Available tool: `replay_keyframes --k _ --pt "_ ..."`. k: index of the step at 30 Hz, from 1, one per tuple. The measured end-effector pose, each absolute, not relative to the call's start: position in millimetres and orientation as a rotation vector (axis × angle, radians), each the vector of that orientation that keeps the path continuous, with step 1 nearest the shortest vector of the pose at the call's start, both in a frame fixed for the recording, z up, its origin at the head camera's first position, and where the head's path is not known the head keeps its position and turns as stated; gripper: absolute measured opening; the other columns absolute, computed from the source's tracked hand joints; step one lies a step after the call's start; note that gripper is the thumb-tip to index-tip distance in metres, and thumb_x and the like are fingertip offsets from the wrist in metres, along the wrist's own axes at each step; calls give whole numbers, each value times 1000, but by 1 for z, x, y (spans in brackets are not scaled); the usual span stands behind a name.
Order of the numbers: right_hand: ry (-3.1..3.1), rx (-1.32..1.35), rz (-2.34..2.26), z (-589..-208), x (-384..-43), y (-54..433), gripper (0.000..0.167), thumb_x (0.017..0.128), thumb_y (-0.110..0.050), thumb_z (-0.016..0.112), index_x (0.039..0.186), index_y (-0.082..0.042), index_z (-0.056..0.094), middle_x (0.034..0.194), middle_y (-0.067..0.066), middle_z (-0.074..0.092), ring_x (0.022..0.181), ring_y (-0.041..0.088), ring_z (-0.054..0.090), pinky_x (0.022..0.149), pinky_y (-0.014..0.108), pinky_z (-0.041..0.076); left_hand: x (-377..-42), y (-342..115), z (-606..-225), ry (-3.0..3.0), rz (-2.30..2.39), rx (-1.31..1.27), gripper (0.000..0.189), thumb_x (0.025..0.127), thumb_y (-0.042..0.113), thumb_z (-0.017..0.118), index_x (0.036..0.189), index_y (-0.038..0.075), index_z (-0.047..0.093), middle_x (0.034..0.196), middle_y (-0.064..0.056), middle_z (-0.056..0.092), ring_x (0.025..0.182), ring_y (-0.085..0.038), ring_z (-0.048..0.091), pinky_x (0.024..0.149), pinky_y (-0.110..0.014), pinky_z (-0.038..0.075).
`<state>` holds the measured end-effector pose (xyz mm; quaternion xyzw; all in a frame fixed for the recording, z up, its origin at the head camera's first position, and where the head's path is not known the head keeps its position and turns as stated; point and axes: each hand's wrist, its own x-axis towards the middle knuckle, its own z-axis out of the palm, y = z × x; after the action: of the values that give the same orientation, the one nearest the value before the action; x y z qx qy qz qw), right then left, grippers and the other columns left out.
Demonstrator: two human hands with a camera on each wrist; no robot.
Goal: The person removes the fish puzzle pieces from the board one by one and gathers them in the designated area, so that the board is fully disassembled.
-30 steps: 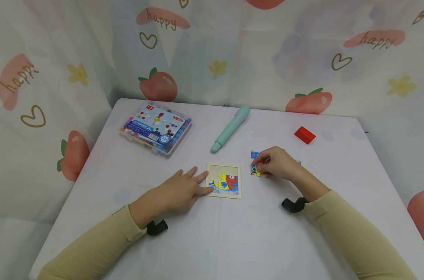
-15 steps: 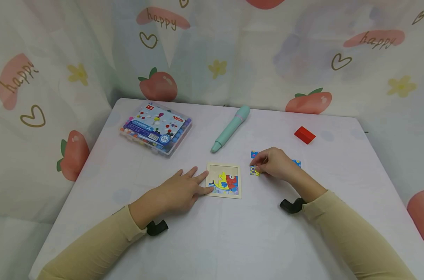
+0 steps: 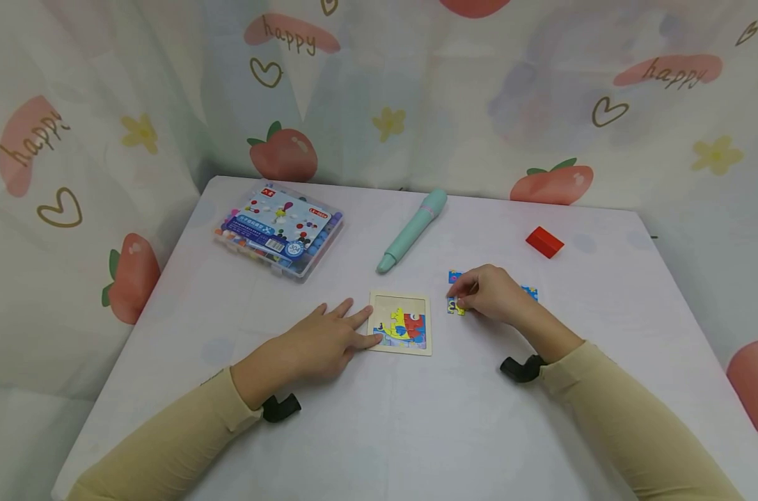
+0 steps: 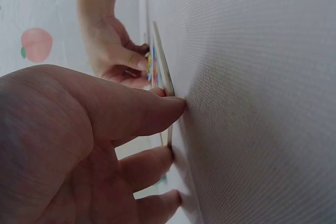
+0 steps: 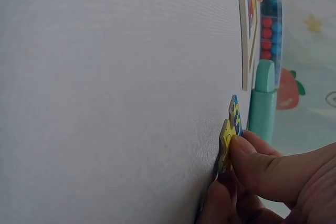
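A square wooden jigsaw tray [image 3: 388, 303] lies mid-table, its lower part filled with yellow, red and blue pieces and its upper part bare wood. Spread fingers of my left hand [image 3: 319, 343] rest on the tray's left edge, with the thumb near its lower left corner. To the right of the tray, my right hand [image 3: 494, 296] pinches a yellow-and-blue jigsaw piece [image 5: 226, 140] between thumb and fingers, low over the table. Another blue piece [image 3: 454, 276] lies just beyond those fingertips, and more blue pieces [image 3: 530, 292] show behind the wrist, partly hidden by the hand.
A clear plastic box [image 3: 278, 229] of coloured balls stands at the back left. Beyond the tray lies a mint-green pen-shaped tube [image 3: 412, 232]. A red block [image 3: 545, 242] sits at the back right. Patterned cloth [image 3: 447, 104] hangs behind the table.
My right hand has shifted very slightly left with the piece at its fingertips, showing more of the blue pieces behind the wrist. The left hand and tray have stayed still.
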<state>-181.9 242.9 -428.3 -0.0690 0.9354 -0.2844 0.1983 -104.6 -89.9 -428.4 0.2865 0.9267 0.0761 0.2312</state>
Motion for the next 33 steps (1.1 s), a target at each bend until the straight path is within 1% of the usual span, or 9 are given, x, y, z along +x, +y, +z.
replay_keyframes --k 7,9,13,16,23,28,33 --pt "2791 -226 -716 -417 -181 243 19 95 -9 80 112 -14 84 103 9 70 99 28 61 78 32 50 -104 -90 -427 2544 219 789 48 109 29 61 154 46 56 180 3 27 169 -39 19 132 -70 21" --pt "2802 -216 -742 -413 -182 243 18 95 -9 79 112 -15 84 103 9 69 100 29 60 78 33 50 -104 -91 -427 2545 220 791 49 109 29 61 154 45 55 180 3 27 169 -39 19 131 -70 21" --pt "2769 -235 -805 -410 -181 237 20 96 -8 79 115 -14 83 104 10 69 101 30 60 75 31 53 -104 -91 -428 2547 218 787 49 109 30 61 155 46 55 180 3 27 169 -39 18 132 -70 21" --pt "2740 -273 -846 -412 -177 228 22 96 -7 79 117 -13 82 104 9 70 99 28 60 73 30 55 -104 -91 -429 2548 216 786 49 109 30 61 155 46 55 180 3 27 169 -39 18 132 -70 21" --pt "2625 -372 -906 -421 -164 196 25 95 -8 81 118 -15 81 103 7 68 86 22 62 65 30 57 -106 -90 -429 2538 201 787 49 109 32 61 155 46 54 180 3 27 169 -39 18 131 -71 22" --pt "2583 -443 -883 -428 -155 173 26 92 -10 85 117 -15 81 99 4 66 87 20 60 68 27 55 -106 -90 -428 2541 190 812 49 109 32 61 155 46 54 180 2 28 168 -41 21 130 -72 24" --pt "2576 -490 -858 -434 -151 159 25 92 -9 85 117 -14 81 98 3 66 84 17 60 71 25 54 -106 -91 -428 2544 190 830 48 109 31 60 155 46 55 179 1 29 167 -41 22 130 -72 24"
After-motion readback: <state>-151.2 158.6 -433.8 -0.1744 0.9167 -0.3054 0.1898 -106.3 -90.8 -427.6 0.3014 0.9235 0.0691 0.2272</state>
